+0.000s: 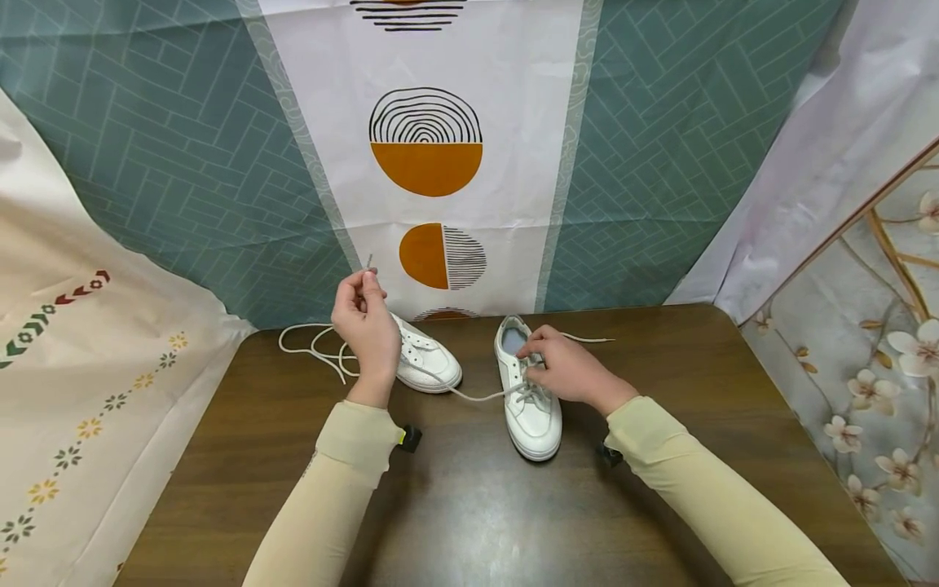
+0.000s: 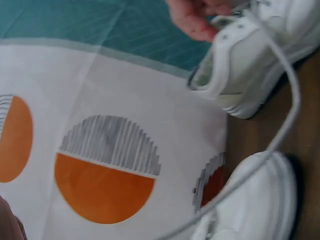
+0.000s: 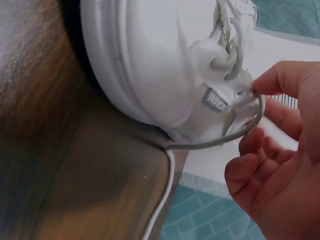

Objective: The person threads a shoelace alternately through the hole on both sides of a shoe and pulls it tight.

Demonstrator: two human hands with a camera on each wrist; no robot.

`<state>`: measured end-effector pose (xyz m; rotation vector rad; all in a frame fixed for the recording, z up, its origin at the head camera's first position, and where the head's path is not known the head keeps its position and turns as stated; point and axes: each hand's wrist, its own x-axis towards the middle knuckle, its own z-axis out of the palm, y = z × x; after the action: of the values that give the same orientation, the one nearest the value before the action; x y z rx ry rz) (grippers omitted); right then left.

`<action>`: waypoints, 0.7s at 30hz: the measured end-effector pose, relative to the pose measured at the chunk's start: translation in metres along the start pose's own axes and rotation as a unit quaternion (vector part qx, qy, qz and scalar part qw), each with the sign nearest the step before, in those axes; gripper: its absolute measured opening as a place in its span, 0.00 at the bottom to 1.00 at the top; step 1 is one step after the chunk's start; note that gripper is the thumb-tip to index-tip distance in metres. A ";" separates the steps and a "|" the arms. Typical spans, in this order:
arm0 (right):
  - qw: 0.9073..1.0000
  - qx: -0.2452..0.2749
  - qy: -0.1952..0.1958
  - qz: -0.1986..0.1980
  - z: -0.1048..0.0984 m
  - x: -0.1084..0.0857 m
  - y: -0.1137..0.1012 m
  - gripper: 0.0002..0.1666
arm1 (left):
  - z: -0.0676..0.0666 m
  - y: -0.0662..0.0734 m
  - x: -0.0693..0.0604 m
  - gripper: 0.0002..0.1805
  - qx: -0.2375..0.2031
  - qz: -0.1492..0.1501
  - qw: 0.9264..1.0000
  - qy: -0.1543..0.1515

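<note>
Two white lace-up sneakers are on the table. The right sneaker (image 1: 533, 428) points toward me, with laces through its lower eyelets. My right hand (image 1: 568, 368) is at its tongue (image 3: 216, 100), fingertips pinching a pale shoelace (image 3: 210, 145) beside an eyelet; the exact contact is partly hidden. My left hand (image 1: 369, 322) is raised above the left sneaker (image 1: 433, 359) and pinches the tipped end of another lace length (image 1: 477, 399). That length sags across to the right sneaker. In the left wrist view only an edge of the left hand (image 2: 9, 222) shows.
A loose lace (image 1: 297, 350) lies in loops beside the left sneaker. Another lace end (image 1: 590, 339) extends over the table to the right. Behind the brown table (image 1: 469, 505) hangs a patterned cloth (image 1: 506, 163), close to both sneakers' heels.
</note>
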<state>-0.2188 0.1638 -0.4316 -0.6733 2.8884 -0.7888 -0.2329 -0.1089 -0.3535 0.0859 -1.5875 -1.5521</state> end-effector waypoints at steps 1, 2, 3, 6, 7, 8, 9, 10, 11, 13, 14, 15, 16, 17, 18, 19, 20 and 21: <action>1.000 -0.005 -0.002 0.003 0.000 0.000 -0.001 0.15 | 0.001 -0.003 -0.004 0.12 0.017 0.007 1.000 -0.020; 1.000 -0.007 -0.005 0.007 0.000 0.001 -0.003 0.14 | 0.002 -0.006 -0.007 0.12 0.034 0.011 0.998 -0.045; 1.000 -0.004 -0.008 0.006 0.000 0.001 -0.003 0.12 | 0.002 -0.009 -0.011 0.12 0.054 0.014 0.996 -0.074; 1.000 0.015 -0.020 -0.009 -0.001 0.002 -0.005 0.12 | 0.003 -0.018 -0.025 0.11 0.122 0.020 0.977 -0.172; 0.999 0.023 -0.025 -0.015 -0.001 0.003 -0.004 0.13 | 0.003 -0.020 -0.030 0.10 0.144 0.021 0.967 -0.208; 0.999 0.034 -0.031 -0.019 -0.002 0.003 -0.004 0.14 | 0.003 -0.023 -0.034 0.10 0.162 0.019 0.956 -0.243; 0.998 0.043 -0.035 -0.025 -0.002 0.003 -0.003 0.15 | 0.004 -0.025 -0.038 0.09 0.180 0.019 0.944 -0.275; 0.998 0.049 -0.039 -0.030 -0.002 0.003 -0.002 0.17 | 0.004 -0.028 -0.043 0.09 0.195 0.019 0.931 -0.307; 0.997 0.055 -0.042 -0.035 -0.003 0.003 -0.002 0.17 | 0.004 -0.030 -0.047 0.09 0.207 0.017 0.918 -0.337; 0.996 0.063 -0.047 -0.041 -0.003 0.003 0.000 0.18 | 0.005 -0.034 -0.054 0.08 0.223 0.014 0.894 -0.388; 0.995 0.068 -0.048 -0.046 -0.002 0.003 0.001 0.19 | 0.005 -0.036 -0.058 0.08 0.230 0.013 0.883 -0.409; 0.995 0.069 -0.048 -0.051 -0.002 0.002 0.001 0.19 | 0.005 -0.038 -0.061 0.08 0.237 0.012 0.872 -0.428; 0.995 0.071 -0.048 -0.056 -0.002 0.002 0.002 0.19 | 0.005 -0.040 -0.064 0.07 0.243 0.010 0.862 -0.444; 0.994 0.073 -0.048 -0.059 -0.002 0.002 0.003 0.20 | 0.005 -0.042 -0.067 0.07 0.250 0.010 0.853 -0.459; 0.994 0.073 -0.047 -0.062 -0.003 0.002 0.003 0.20 | 0.005 -0.044 -0.069 0.07 0.259 0.012 0.842 -0.473; 0.994 0.072 -0.046 -0.064 -0.003 0.001 0.004 0.21 | 0.005 -0.045 -0.071 0.06 0.268 0.014 0.831 -0.488; 0.994 0.072 -0.046 -0.065 -0.003 0.001 0.004 0.22 | 0.005 -0.046 -0.073 0.06 0.278 0.017 0.818 -0.503; 0.994 0.068 -0.045 -0.067 -0.003 0.001 0.005 0.22 | 0.005 -0.047 -0.075 0.06 0.284 0.017 0.807 -0.518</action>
<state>-0.2219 0.1686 -0.4312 -0.8689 2.7022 -0.9348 -0.2150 -0.0700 -0.4313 -0.5604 -2.8563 -1.0312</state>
